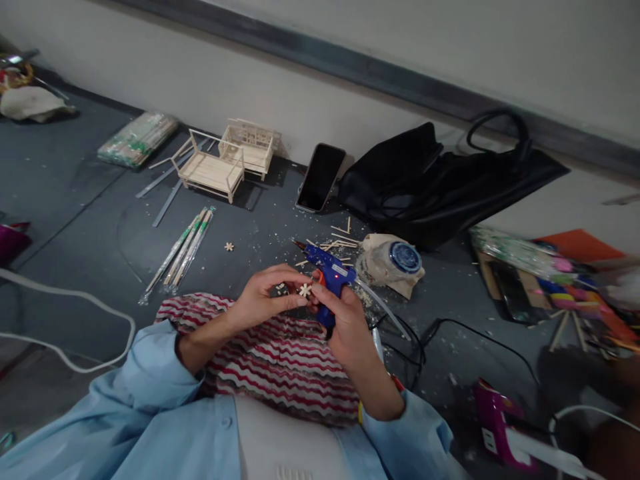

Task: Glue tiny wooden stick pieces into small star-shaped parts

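Observation:
My right hand (pixel 350 327) is closed around the handle of a blue hot glue gun (pixel 333 267), whose nozzle points up and to the left. A small red light shows on the gun's side. In front of the handle, my left hand (pixel 267 293) pinches a small flower-shaped piece made of pale wooden bits (pixel 305 290). The right thumb comes up close to that piece; whether it touches, I cannot tell. On the table to the left lies another such flower (pixel 229 247). Loose short sticks (pixel 343 243) are scattered beyond the gun.
Two miniature stick-built furniture pieces, a bed-like frame (pixel 210 170) and a bench-like one (pixel 255 153), stand near the wall. Wrapped stick bundles (pixel 185 253), a phone (pixel 321 179), a black bag (pixel 400 180), a blue-lidded jar (pixel 404 258) and a black cable (pixel 475 340) surround the workspace.

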Demonstrator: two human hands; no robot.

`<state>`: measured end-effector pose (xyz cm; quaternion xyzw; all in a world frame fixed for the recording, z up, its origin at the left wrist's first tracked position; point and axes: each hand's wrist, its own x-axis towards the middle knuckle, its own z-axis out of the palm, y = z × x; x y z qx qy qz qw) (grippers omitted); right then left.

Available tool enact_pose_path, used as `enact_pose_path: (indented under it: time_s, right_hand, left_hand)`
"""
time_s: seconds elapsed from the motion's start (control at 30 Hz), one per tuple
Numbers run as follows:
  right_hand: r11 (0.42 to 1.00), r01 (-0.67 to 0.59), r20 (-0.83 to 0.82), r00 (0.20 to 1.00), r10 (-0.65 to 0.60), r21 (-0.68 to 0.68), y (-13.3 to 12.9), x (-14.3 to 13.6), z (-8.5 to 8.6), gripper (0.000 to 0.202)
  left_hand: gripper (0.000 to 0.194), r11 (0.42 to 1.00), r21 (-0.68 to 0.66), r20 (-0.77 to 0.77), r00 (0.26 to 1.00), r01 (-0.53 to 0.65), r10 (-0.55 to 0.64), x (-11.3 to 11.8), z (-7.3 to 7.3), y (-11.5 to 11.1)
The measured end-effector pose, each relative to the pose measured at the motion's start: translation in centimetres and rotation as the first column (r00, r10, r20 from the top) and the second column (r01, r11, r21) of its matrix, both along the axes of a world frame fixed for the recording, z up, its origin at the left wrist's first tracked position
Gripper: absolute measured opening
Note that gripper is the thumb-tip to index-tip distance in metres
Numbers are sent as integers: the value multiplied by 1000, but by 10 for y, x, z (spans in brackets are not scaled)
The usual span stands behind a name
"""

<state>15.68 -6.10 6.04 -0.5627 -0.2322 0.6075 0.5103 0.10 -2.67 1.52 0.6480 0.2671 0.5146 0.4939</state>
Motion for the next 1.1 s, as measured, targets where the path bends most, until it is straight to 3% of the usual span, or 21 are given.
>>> enact_pose_path:
  time_s: [0.1, 0.2, 0.3, 0.4, 0.47, 0.57, 0.83, 1.1]
  right_hand:
    - [998, 11, 73, 997, -16, 63, 1, 6, 1, 33]
    - [983, -14, 294, 955, -41, 182, -3, 24, 7, 32]
    - [959, -204, 593, 804, 49, 198, -13, 48, 20, 43]
    - [915, -374, 807, 581, 105, 150, -26, 67, 35, 43]
    - [892, -442, 882, 454, 128, 98, -34, 74, 40, 42]
    - [882, -466, 930, 349, 114, 67, -40, 77, 39, 41]
    - [865, -483, 951, 308, 26, 133, -38, 73, 29, 36]
    - [868, -480, 952, 305, 31, 125, -37, 70, 29, 33]
  left_hand:
    - [29, 998, -60, 3, 1000, 0, 0, -1, -1, 1]
    - [30, 991, -129, 20, 999, -25, 27, -2, -1, 3]
    - [30, 991, -125, 16, 998, -54, 56, -4, -1, 7]
    - [29, 992, -91, -14, 996, -85, 84, -6, 0, 10]
    - [29, 993, -73, -37, 995, -95, 93, -7, 0, 11]
    - [29, 994, -55, -61, 994, -97, 93, -8, -1, 12]
    - [27, 998, -33, -52, 997, -56, 54, -8, -2, 11]
    - [27, 997, -50, -45, 998, -55, 52, -6, -1, 9]
